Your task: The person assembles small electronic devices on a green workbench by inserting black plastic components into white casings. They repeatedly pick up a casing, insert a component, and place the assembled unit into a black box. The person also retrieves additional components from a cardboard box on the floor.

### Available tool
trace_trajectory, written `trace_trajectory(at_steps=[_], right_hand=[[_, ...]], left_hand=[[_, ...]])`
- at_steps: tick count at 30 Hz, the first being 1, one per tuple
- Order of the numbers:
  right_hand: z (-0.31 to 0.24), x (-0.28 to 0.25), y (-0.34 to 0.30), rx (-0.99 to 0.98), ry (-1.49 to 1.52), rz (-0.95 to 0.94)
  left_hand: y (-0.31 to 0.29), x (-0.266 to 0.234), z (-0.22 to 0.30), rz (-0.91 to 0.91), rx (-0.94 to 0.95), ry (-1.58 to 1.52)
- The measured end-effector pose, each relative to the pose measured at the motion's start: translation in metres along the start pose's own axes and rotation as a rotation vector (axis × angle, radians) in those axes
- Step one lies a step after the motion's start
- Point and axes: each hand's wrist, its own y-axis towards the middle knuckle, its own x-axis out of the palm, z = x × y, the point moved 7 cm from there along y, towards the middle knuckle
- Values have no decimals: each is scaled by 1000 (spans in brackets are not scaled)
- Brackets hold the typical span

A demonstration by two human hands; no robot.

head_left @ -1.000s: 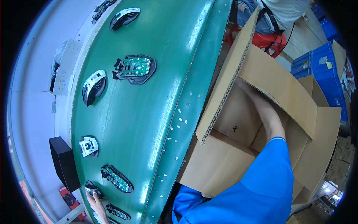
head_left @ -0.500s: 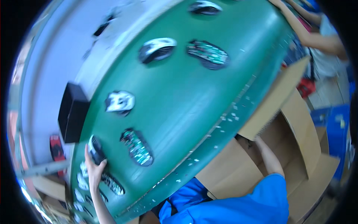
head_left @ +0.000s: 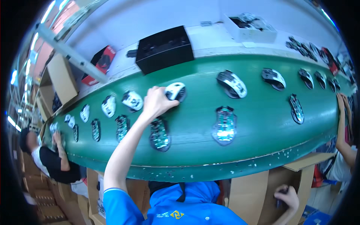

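Observation:
On the green conveyor belt (head_left: 187, 150), my left hand (head_left: 155, 101) is closed around a white computer mouse shell (head_left: 175, 92). Below that hand lies a mouse base with an exposed circuit board (head_left: 160, 135). My right hand (head_left: 288, 198) is at the lower right, above an open cardboard box (head_left: 249, 195). Its curled fingers hold a small dark object (head_left: 279, 202), too blurred to name. Another circuit-board base (head_left: 225, 125) and a black and white mouse shell (head_left: 231, 84) rest to the right of my left hand.
Further shells and bases line the belt on both sides. A black box (head_left: 165, 50) stands at its far edge, with a white bin of parts (head_left: 249, 28) on the shelf behind. Co-workers are at the left (head_left: 52, 157) and right (head_left: 341, 161) ends.
The view has swung round and levelled. My right hand has come up out of the cardboard box and now holds something dark. My left hand is still on a mouse shell.

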Motion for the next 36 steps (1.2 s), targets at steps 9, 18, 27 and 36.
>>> trace_trajectory(at_steps=[9,18,27,36], right_hand=[[-229,116,1,-478,-5,-323],[-411,384,36,-917,-636,-616],[-414,415,108,-673,-392,-644],[-445,378,85,-1319,-617,-12]], left_hand=[[-57,-114,-38,223,310,-383],[-191,-129,-203,85,191,-85],[-193,-115,-208,337,357,257],[-196,-83,-224,96,-512,45]])
